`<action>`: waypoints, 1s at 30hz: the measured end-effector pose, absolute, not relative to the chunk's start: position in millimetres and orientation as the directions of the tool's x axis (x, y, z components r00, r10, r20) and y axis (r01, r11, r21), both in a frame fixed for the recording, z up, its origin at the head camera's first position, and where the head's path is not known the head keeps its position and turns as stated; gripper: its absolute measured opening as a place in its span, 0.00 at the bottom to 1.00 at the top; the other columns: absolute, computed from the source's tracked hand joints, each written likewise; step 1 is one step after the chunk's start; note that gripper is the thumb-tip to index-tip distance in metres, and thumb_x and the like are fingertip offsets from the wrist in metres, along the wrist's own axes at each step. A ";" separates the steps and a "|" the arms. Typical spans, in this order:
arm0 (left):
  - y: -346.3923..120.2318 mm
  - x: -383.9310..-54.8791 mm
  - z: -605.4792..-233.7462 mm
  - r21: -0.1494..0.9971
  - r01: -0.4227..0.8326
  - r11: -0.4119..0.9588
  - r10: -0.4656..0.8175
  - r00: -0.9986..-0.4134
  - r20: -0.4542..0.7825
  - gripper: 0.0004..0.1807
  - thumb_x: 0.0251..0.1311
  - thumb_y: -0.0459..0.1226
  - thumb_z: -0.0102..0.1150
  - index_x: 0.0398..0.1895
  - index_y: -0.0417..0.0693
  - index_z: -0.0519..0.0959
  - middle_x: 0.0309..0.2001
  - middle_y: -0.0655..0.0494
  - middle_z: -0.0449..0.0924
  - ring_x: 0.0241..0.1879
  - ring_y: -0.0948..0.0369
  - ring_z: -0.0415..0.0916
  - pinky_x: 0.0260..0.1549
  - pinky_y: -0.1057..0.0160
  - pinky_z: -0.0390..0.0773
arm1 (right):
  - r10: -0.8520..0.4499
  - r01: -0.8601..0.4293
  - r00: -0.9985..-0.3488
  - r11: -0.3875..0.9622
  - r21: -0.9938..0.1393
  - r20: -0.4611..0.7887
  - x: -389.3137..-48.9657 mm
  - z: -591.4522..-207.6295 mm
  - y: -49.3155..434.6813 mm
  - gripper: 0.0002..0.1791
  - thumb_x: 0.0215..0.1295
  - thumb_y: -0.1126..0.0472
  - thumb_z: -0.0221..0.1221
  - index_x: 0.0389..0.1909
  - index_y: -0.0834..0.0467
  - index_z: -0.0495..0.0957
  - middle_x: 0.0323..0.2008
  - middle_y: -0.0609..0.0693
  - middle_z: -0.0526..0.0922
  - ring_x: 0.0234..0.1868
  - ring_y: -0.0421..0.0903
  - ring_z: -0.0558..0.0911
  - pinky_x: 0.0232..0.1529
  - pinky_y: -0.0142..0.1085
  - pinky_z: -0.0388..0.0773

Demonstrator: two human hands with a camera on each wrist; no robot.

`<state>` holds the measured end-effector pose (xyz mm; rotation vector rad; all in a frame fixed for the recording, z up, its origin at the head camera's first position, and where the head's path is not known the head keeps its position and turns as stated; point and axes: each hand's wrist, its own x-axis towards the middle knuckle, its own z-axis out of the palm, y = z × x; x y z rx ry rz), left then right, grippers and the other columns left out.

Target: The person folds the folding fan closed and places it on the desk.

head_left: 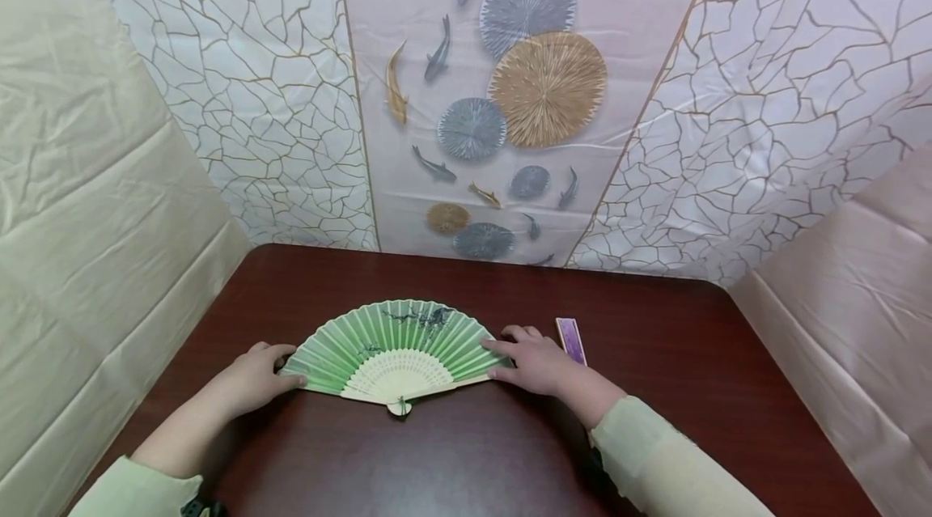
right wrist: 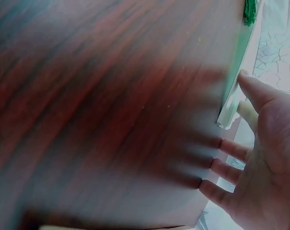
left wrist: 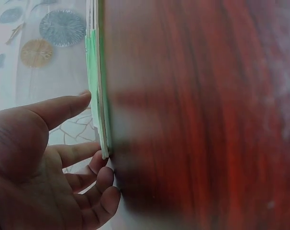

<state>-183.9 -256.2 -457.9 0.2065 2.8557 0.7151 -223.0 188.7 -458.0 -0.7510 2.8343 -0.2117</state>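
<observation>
A green folding fan [head_left: 411, 331] lies spread on the dark table, with a dark branch pattern on its leaf and pale openwork ribs. Its pivot and small dark green tassel [head_left: 399, 408] point toward me. At the left end, my left hand [head_left: 255, 375] holds the fan's edge between thumb and fingers. My right hand [head_left: 535, 359] pinches the right end, its thumb at the near guard and the index finger over the leaf. In the right wrist view, the other fingers [right wrist: 226, 171] rest on the tabletop beyond the fan's tip.
A narrow purple piece with white edges [head_left: 571, 341] lies just behind my right hand. The brown wooden table [head_left: 655, 420] ends at a patterned cloth backdrop [head_left: 291, 96]. Pale cloth panels [head_left: 95, 218] flank it on both sides.
</observation>
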 end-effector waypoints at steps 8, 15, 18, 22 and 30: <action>-256.1 -185.9 -458.3 0.510 0.071 0.857 0.177 -0.970 -0.164 0.39 0.60 0.51 0.65 0.62 0.26 0.70 0.41 0.44 0.74 0.41 0.50 0.74 0.39 0.48 0.75 | -0.492 -0.463 -0.851 0.868 -0.177 -0.186 -224.7 -459.0 184.7 0.30 0.70 0.40 0.56 0.71 0.40 0.68 0.68 0.58 0.66 0.67 0.60 0.64 0.58 0.59 0.69; -254.8 -188.8 -465.9 0.516 0.060 0.854 0.164 -0.974 -0.158 0.39 0.62 0.51 0.64 0.63 0.27 0.69 0.43 0.41 0.75 0.43 0.48 0.74 0.40 0.46 0.76 | -0.483 -0.456 -0.852 0.875 -0.165 -0.204 -225.1 -458.1 181.9 0.30 0.70 0.40 0.56 0.71 0.40 0.68 0.68 0.57 0.66 0.66 0.60 0.64 0.59 0.58 0.69; -254.1 -188.4 -466.3 0.524 0.048 0.850 0.153 -0.976 -0.158 0.39 0.62 0.51 0.63 0.64 0.28 0.69 0.45 0.38 0.75 0.47 0.45 0.74 0.42 0.43 0.76 | -0.484 -0.457 -0.850 0.874 -0.164 -0.207 -225.1 -458.0 181.0 0.30 0.70 0.40 0.56 0.71 0.40 0.68 0.68 0.57 0.66 0.67 0.60 0.64 0.59 0.58 0.69; -254.0 -187.7 -465.4 0.539 0.038 0.841 0.145 -0.977 -0.156 0.39 0.62 0.52 0.63 0.64 0.29 0.69 0.52 0.30 0.71 0.53 0.35 0.70 0.45 0.39 0.74 | -0.484 -0.456 -0.849 0.874 -0.169 -0.213 -224.9 -456.5 180.8 0.30 0.70 0.40 0.56 0.71 0.40 0.68 0.68 0.57 0.66 0.67 0.60 0.64 0.60 0.58 0.69; -257.3 -191.6 -462.1 0.639 0.048 0.768 0.181 -0.973 -0.144 0.31 0.68 0.44 0.59 0.63 0.29 0.68 0.57 0.27 0.69 0.59 0.34 0.66 0.50 0.38 0.72 | -0.476 -0.448 -0.852 0.878 -0.166 -0.217 -225.7 -457.1 185.0 0.31 0.70 0.40 0.56 0.72 0.40 0.67 0.69 0.57 0.65 0.67 0.60 0.63 0.60 0.59 0.69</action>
